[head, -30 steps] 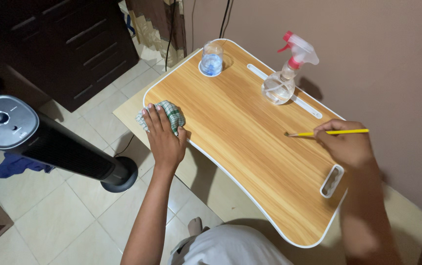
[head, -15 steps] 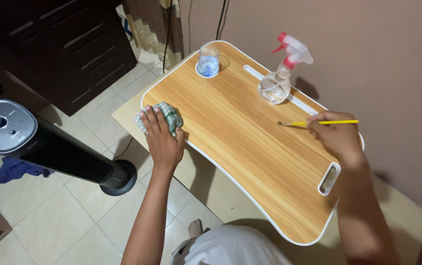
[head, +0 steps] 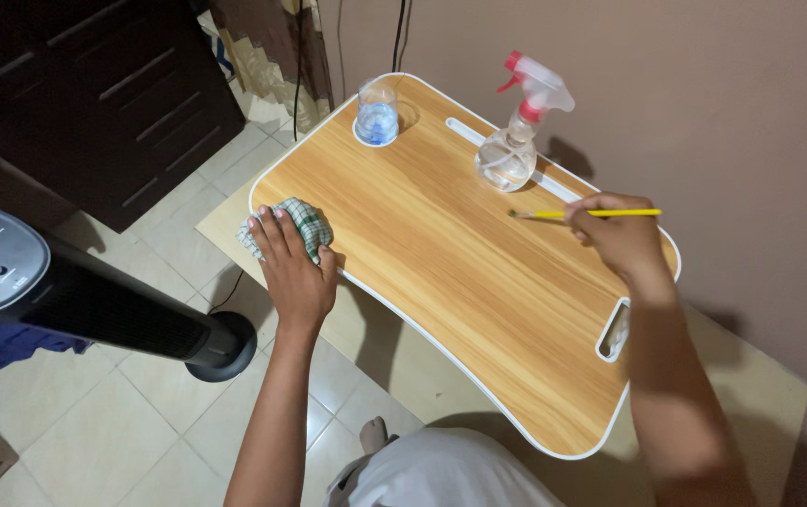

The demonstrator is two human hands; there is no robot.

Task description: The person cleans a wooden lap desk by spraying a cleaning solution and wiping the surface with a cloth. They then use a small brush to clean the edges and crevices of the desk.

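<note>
My left hand (head: 293,263) presses a green-and-white checked cloth (head: 302,220) onto the near left corner of a wooden lap table (head: 441,272) with a white rim. My right hand (head: 616,235) holds a thin yellow paintbrush (head: 584,214) level above the table's right side, its tip pointing left toward a clear spray bottle (head: 512,139) with a red and white trigger head. A clear glass of water (head: 377,111) sits in the round holder at the far left corner.
A black tower fan (head: 75,291) stands on the tiled floor to the left. A dark drawer cabinet (head: 94,84) fills the upper left. A wall runs behind the table, with cables hanging. Blue fabric (head: 9,343) lies on the floor.
My right hand has carried the paintbrush up and to the left, closer to the spray bottle. The left hand stays on the cloth. The view has shifted slightly.
</note>
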